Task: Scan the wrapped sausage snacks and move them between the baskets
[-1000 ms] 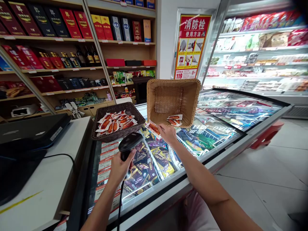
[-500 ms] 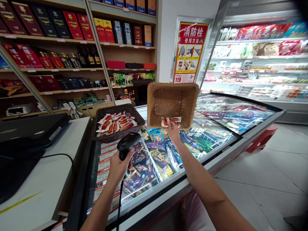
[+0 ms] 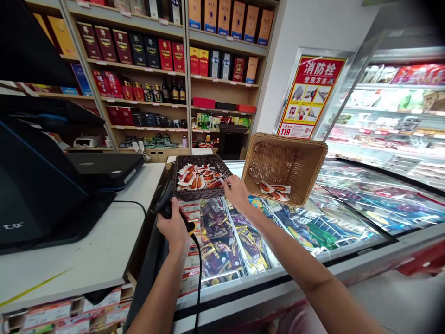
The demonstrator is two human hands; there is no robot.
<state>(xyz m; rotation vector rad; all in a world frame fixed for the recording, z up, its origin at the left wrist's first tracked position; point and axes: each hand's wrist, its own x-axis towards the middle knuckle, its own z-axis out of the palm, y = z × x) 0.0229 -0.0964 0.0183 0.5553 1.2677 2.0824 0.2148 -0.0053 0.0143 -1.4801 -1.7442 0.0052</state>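
Note:
My left hand [image 3: 174, 225] is wrapped round a black barcode scanner [image 3: 165, 202], its head tilted up to the left and its cable hanging below. A dark woven basket [image 3: 200, 194] stands just beyond, heaped with sausages in clear-and-white packets [image 3: 196, 178]. Over that basket's right edge, my right hand [image 3: 236, 192] pinches the end of a wrapped sausage [image 3: 216, 183]. To the right a tan woven basket [image 3: 269, 160] is tipped toward me. Several wrapped sausages [image 3: 274, 190] lie at its lower side.
Both baskets are on the glass top of a chest freezer [image 3: 239, 273] full of bagged goods. At left is a white counter [image 3: 104, 241] with a black checkout machine [image 3: 38, 185]. Shelves of boxed bottles [image 3: 149, 51] and a lit fridge [image 3: 399, 106] stand behind.
My right hand has gone from the tan basket to the dark basket, leaving its sausage packet behind. The scanner has turned away to the left. My view has swung left.

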